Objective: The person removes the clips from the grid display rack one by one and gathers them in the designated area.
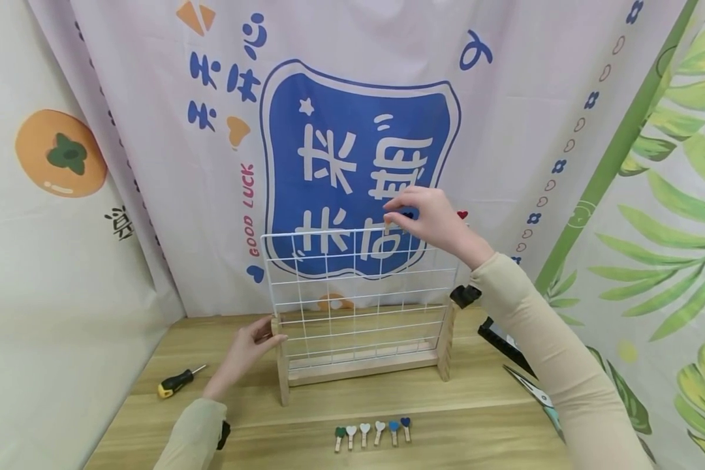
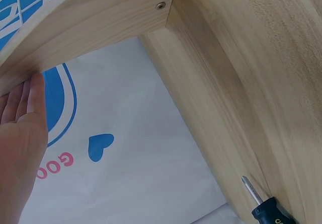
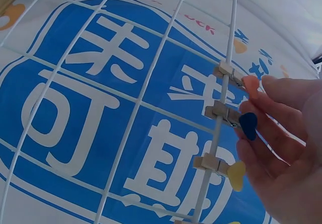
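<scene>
A white wire grid (image 1: 358, 292) stands upright in a wooden base. My left hand (image 1: 248, 349) grips the left wooden post (image 1: 281, 372), thumb in front and fingers behind; in the left wrist view those fingers (image 2: 22, 100) lie against the wood. At the grid's top wire, my right hand (image 1: 435, 219) pinches a small clothespin with an orange heart (image 3: 251, 86), whose wooden jaws are on the wire. Beside it on the same wire sit a dark blue heart clothespin (image 3: 247, 126) and a yellow heart clothespin (image 3: 236, 175). A red heart (image 1: 462, 215) shows at the far right.
Several heart clothespins (image 1: 365, 434) lie in a row on the wooden table (image 1: 446, 434) before the grid. A screwdriver (image 1: 179, 382) lies at the left. Pliers (image 1: 537, 393) and a black object (image 1: 505, 344) lie at the right. A printed curtain (image 1: 352, 39) hangs behind.
</scene>
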The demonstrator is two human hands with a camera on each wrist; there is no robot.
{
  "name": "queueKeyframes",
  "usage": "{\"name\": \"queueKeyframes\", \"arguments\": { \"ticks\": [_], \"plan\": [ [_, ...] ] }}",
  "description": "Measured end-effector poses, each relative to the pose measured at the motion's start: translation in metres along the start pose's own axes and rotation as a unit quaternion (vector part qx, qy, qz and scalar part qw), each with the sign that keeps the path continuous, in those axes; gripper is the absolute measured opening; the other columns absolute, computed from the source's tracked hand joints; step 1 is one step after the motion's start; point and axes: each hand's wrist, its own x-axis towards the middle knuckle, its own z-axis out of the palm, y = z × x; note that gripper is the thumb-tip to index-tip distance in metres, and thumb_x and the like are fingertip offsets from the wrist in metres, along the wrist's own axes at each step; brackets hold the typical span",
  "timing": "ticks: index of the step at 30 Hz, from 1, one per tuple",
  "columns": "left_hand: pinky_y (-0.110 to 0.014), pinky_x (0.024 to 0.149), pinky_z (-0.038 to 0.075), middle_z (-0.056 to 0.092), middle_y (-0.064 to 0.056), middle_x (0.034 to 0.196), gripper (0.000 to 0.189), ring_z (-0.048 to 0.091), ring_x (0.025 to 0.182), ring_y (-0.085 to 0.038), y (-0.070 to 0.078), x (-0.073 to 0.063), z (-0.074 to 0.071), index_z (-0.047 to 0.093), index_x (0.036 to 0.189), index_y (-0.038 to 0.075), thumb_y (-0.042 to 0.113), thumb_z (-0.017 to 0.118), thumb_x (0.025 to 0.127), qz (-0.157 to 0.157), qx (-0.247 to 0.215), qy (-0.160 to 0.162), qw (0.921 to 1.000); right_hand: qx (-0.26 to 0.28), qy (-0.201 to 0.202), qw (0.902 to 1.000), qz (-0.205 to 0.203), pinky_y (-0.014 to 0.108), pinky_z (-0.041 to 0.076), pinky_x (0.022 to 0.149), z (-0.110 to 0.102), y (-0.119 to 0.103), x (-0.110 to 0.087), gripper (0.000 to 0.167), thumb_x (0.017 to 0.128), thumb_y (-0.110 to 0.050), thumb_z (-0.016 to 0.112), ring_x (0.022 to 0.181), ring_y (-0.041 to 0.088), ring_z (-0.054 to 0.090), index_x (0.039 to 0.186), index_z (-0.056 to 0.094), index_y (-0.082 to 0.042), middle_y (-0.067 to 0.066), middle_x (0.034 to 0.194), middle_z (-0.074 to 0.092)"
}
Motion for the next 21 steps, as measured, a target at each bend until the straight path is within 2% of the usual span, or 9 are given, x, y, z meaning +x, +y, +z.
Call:
{"name": "queueKeyframes", "arguments": {
  "ticks": [5, 10, 21],
  "plan": [
    [-0.038, 0.097, 0.058, 0.065, -0.026, 0.128, 0.054, 0.064, 0.119, -0.038, 0.0003, 0.0002, -0.0007, 0.054, 0.137, -0.003, 0.024, 0.070, 0.093, -0.002, -0.001, -0.002, 1.0000, -0.005, -0.018, 0.9998, 0.007, 0.041, 0.061, 0.078, 0.0027, 0.0027, 0.0019, 0.016, 0.092, -0.016, 0.071, 0.088, 0.023, 0.067, 0.103, 0.076, -0.004, 0.011, 0.098, 0.074],
    [-0.038, 0.097, 0.058, 0.065, -0.026, 0.128, 0.054, 0.065, 0.118, -0.038, -0.0003, 0.0009, -0.0002, 0.054, 0.137, -0.004, 0.023, 0.070, 0.093, 0.000, -0.002, 0.000, 1.0000, -0.011, -0.020, 0.9997, -0.002, 0.038, 0.059, 0.076, 0.0016, 0.0013, 0.0004, 0.014, 0.091, -0.017, 0.072, 0.087, 0.022, 0.066, 0.100, 0.077, -0.006, 0.009, 0.096, 0.075],
    [-0.038, 0.096, 0.058, 0.066, -0.026, 0.126, 0.052, 0.065, 0.117, -0.038, -0.0018, 0.0006, -0.0007, 0.056, 0.136, -0.003, 0.023, 0.070, 0.093, 0.002, -0.001, 0.000, 1.0000, -0.011, 0.021, 0.9988, -0.042, 0.032, 0.058, 0.069, 0.0045, 0.0008, -0.0042, 0.008, 0.088, -0.015, 0.075, 0.082, 0.019, 0.067, 0.092, 0.077, -0.008, 0.007, 0.090, 0.075]
  ]
}}
